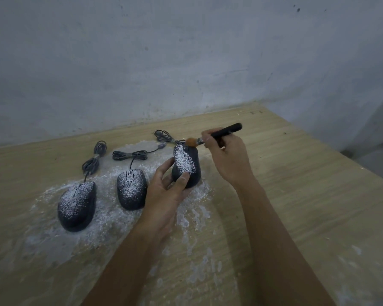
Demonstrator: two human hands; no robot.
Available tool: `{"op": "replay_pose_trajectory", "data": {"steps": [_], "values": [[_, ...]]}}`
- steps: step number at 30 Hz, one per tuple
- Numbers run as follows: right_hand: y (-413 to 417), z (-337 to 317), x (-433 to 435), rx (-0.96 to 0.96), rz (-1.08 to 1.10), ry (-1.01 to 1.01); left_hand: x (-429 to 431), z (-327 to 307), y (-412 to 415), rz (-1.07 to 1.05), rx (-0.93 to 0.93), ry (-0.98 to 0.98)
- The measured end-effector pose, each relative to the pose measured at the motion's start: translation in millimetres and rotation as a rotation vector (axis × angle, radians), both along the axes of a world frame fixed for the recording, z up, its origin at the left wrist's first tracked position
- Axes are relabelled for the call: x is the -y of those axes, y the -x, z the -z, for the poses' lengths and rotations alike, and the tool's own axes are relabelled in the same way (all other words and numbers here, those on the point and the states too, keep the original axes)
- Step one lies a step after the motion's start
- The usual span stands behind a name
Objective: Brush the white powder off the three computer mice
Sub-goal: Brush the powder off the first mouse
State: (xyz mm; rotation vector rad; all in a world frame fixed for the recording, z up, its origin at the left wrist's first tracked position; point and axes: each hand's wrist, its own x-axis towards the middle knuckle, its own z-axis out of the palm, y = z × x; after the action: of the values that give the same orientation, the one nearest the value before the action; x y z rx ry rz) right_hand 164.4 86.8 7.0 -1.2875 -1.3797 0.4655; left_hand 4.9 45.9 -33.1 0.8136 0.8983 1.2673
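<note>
Three black wired mice carry white powder. My left hand (166, 189) grips the right mouse (187, 165), tilted up off the table; powder covers its left half, its right half looks bare. My right hand (224, 159) holds a black-handled brush (217, 134) whose orange bristles touch the front end of that mouse. The middle mouse (131, 188) and the left mouse (77, 206) lie flat on the wooden table (296, 195), both speckled all over.
White powder (111, 219) is spread over the table around and in front of the mice. Coiled cables (129, 155) lie behind them near the grey wall (186, 62). The table's right edge runs diagonally at the far right.
</note>
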Motion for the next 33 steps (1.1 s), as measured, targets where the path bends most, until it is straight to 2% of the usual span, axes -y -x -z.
{"op": "replay_pose_trajectory", "data": {"steps": [4,8,11,14,18,23,27,33], "values": [[2.2,-0.3,0.3,-0.097,0.052,-0.061,-1.3,1.1,-0.1,-0.012,0.008,0.008],[5.9,1.1,3.4,0.005,-0.011,-0.022,-1.2,1.2,-0.5,-0.012,-0.001,0.011],[4.1,0.2,5.4,-0.085,0.035,-0.043,-1.3,0.1,0.1,-0.012,0.02,0.016],[0.7,1.0,7.5,-0.036,-0.003,0.011,-1.2,-1.5,-0.3,-0.023,0.04,0.027],[0.2,0.8,9.5,-0.105,0.026,-0.012,-0.5,-3.1,-0.4,-0.03,0.058,0.037],[5.4,1.6,11.2,-0.002,-0.058,0.004,1.4,-5.5,0.0,-0.027,0.072,0.04],[3.3,-0.8,11.7,-0.103,-0.001,-0.049,1.9,-7.0,-0.1,-0.028,0.083,0.039],[7.7,-0.3,13.1,-0.016,-0.061,-0.019,2.1,-5.9,-0.1,-0.03,0.065,0.041]]}}
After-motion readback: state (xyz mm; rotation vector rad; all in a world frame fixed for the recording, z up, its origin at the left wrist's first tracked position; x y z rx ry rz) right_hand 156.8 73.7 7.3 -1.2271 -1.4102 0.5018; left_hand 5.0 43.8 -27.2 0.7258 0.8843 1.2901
